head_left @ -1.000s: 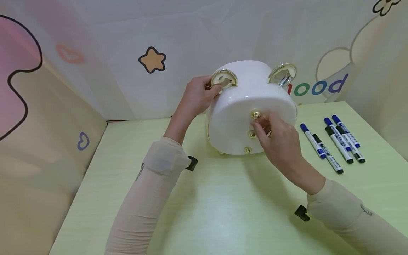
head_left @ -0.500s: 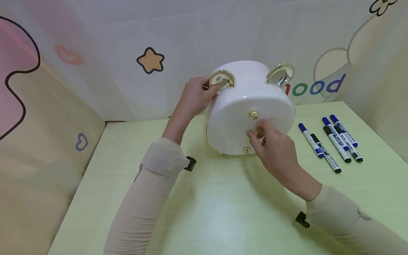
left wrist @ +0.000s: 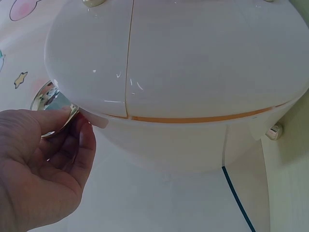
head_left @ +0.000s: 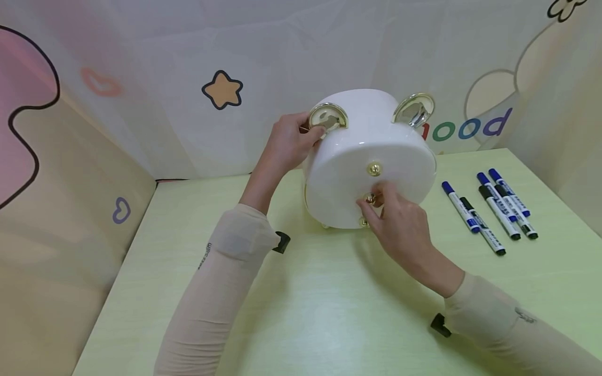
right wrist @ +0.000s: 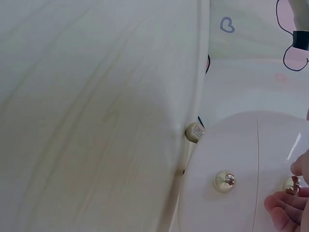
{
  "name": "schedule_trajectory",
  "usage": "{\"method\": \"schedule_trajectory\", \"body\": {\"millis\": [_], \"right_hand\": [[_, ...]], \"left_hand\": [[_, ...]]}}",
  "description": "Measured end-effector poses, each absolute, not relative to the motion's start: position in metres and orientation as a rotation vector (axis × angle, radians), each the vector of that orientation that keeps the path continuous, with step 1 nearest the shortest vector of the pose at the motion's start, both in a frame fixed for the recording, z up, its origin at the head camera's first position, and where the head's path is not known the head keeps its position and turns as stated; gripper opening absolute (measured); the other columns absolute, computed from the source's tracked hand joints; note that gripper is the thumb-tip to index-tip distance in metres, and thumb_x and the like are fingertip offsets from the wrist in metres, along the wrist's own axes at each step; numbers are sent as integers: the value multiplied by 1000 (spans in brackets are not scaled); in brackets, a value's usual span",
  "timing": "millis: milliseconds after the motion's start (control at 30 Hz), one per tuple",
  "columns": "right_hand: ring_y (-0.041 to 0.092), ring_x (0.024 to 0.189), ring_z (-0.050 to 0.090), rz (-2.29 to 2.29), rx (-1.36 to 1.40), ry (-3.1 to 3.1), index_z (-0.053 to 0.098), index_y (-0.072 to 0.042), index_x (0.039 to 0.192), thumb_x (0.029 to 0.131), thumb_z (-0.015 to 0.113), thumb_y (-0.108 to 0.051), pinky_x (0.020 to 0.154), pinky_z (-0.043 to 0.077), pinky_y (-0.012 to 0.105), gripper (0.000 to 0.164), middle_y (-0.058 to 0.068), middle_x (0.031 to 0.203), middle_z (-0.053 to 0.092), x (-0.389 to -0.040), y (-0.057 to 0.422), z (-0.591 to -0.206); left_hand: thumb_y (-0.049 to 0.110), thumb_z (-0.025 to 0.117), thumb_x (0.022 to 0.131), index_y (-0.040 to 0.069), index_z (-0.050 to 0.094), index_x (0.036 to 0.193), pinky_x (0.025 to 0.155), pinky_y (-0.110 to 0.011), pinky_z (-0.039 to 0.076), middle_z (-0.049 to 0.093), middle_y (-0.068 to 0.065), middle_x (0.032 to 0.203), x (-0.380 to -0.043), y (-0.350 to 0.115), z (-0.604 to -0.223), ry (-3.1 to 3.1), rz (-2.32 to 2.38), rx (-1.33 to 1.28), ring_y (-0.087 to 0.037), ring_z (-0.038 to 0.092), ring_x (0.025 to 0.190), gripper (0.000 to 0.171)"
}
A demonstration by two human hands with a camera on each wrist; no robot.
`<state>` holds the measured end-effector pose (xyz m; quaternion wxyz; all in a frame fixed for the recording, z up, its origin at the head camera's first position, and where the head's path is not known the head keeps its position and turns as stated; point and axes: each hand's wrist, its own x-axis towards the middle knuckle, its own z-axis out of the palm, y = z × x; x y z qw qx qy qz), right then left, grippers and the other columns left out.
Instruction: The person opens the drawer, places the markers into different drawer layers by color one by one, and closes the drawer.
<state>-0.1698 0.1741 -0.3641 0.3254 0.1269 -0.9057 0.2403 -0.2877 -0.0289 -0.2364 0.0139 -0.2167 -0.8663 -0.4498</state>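
A glossy white rounded box (head_left: 336, 180) with gold knobs stands on the table. Two gold ear-like discs rise from its top. My left hand (head_left: 288, 143) grips the left gold disc (head_left: 335, 119) by its edge, thumb in front; in the left wrist view the fingers (left wrist: 72, 150) curl behind it. At the box's face, my right hand (head_left: 402, 224) has thumb and fingers around the middle gold knob (head_left: 370, 198), also visible between the fingers in the right wrist view. Above is the upper knob (head_left: 374, 168); the lower knob (head_left: 363, 222) is partly covered by my thumb.
Several blue- and black-capped markers (head_left: 491, 209) lie on the pale green table (head_left: 291, 324) right of the box. Behind stands a printed cloth backdrop (head_left: 263, 47). The right gold disc (head_left: 414, 108) leans outward. Thin seams (right wrist: 258, 159) cross the box's face.
My right hand has moved slightly down and left, and its thumb and fingers have come around the middle knob. The left hand stays on the gold disc; the box has not visibly moved.
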Motion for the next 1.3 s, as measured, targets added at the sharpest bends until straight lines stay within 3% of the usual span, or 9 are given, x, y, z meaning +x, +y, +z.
{"method": "schedule_trajectory", "body": {"millis": [600, 900, 1300], "right_hand": [[29, 64, 69, 602, 318, -2339, 58, 1, 104, 93, 77, -12, 49, 51, 37, 25, 17, 84, 70, -174, 172, -366], [29, 67, 69, 653, 305, -2323, 58, 0, 100, 91, 78, -10, 54, 56, 41, 24, 17, 84, 70, -175, 173, -368], [26, 68, 68, 695, 306, -2336, 59, -1, 100, 92, 77, -9, 56, 53, 37, 22, 15, 86, 71, -170, 173, -368]], "left_hand": [[16, 62, 103, 4, 71, 108, 76, -27, 51, 70, -8, 94, -286, -29, -235, -2695, -1389, -680, -17, 64, 90, 15], [18, 62, 104, 5, 70, 105, 74, -25, 46, 65, -5, 89, -287, -26, -234, -2736, -1354, -640, -18, 58, 87, 15], [17, 64, 102, 6, 70, 101, 72, -25, 45, 64, -4, 85, -287, -27, -235, -2694, -1374, -642, -17, 57, 84, 13]]}}
